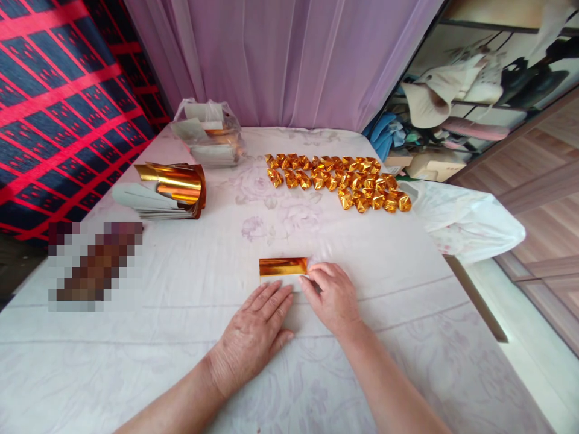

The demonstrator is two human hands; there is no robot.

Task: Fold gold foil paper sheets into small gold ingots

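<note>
Flat left hand (253,331) beside gold paper (283,267)

Glossy gold foil paper (283,266) lies on matt white floral cloth (181,289), beside a crinkled clear plastic bag (210,132).

surface: white floral sheet (190,289) | on it: gold paper strip (283,266), folded gold pieces (337,181), foil stack (169,190), plastic bag (210,132)

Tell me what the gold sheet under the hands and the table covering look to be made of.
Gold sheet: likely foil-faced paper, mirror-shiny, with a white underside showing at the folded edge by the right hand. Table covering: apparently thin matte cloth, white with faint floral print, lying in soft creases.
</note>
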